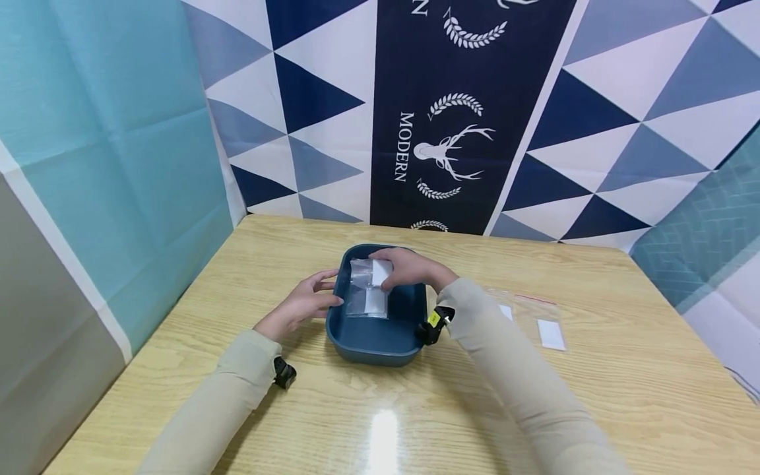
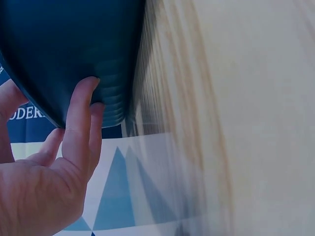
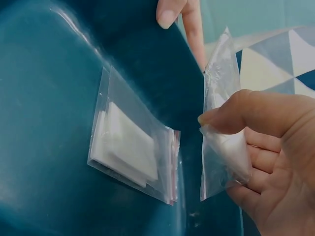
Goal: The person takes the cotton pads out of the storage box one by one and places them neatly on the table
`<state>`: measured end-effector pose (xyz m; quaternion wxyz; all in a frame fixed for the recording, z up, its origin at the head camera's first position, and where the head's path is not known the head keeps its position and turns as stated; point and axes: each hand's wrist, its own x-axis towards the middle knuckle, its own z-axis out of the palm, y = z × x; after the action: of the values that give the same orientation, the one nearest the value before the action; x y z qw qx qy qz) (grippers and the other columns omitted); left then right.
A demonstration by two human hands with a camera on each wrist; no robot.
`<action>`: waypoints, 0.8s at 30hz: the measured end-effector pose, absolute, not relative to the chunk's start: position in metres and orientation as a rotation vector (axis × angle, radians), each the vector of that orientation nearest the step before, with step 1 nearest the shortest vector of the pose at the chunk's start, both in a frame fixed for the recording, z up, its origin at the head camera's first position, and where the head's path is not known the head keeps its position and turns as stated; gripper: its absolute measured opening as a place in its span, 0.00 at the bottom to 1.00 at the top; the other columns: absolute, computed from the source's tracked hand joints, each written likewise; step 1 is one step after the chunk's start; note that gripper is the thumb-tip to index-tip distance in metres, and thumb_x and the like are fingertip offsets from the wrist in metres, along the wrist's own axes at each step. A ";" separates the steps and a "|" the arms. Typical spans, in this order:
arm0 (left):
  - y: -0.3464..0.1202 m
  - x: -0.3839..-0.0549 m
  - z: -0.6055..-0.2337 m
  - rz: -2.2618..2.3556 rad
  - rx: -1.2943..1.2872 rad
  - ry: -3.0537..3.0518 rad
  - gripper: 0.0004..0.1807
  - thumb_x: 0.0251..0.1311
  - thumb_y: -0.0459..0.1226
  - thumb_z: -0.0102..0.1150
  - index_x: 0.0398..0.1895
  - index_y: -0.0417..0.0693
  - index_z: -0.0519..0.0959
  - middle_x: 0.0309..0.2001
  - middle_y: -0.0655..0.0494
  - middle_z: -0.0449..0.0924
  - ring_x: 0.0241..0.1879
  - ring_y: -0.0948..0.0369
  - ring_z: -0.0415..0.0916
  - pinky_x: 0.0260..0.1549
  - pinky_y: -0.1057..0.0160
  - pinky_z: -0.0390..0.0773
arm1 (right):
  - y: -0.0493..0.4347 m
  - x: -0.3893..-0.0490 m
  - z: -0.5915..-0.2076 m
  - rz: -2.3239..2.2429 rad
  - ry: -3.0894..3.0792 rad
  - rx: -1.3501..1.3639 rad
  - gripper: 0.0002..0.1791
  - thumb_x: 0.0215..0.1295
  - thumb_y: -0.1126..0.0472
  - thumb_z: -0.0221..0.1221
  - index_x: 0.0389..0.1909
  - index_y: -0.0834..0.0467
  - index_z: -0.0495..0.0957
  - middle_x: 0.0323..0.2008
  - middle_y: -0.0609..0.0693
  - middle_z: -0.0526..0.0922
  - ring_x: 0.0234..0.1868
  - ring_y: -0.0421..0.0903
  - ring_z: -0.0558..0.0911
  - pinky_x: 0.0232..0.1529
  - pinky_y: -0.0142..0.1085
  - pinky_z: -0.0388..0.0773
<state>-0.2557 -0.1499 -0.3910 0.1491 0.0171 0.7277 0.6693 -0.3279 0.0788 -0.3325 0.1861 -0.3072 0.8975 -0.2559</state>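
A dark blue plastic bin [image 1: 371, 358] stands on the table. My left hand [image 1: 299, 305] holds its left wall, the thumb at the rim and the fingers against the outside [image 2: 81, 105]. Over the bin, my right hand [image 1: 410, 267] pinches a clear zip bag [image 3: 221, 147] with a white piece inside, the thumb on its near face and fingers behind. Beside it, a second clear zip bag [image 3: 133, 147] with flat white pieces lies in the bin, its reddish seal strip towards the wall.
To the right of the bin, partly behind my right sleeve, clear zip bags [image 1: 552, 334] with white pieces lie on the wooden table [image 1: 285, 435]. Patterned cloth [image 1: 323, 99] hangs behind the table, and a plain blue-green cloth [image 1: 136, 165] at the left.
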 end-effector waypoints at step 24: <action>-0.150 -0.252 -0.393 1.953 0.087 2.059 0.37 0.58 0.26 0.57 0.70 0.47 0.56 0.63 0.38 0.58 0.52 0.45 0.72 0.45 0.51 0.77 | 0.126 -0.278 -0.324 -0.849 2.650 -0.976 0.41 0.51 0.63 0.65 0.68 0.58 0.61 0.61 0.56 0.67 0.44 0.50 0.70 0.40 0.40 0.71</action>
<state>-0.2520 -0.1495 -0.3930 0.1508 0.0302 0.7168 0.6801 -0.2778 0.1263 -0.3235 0.0962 -0.3295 0.8944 -0.2867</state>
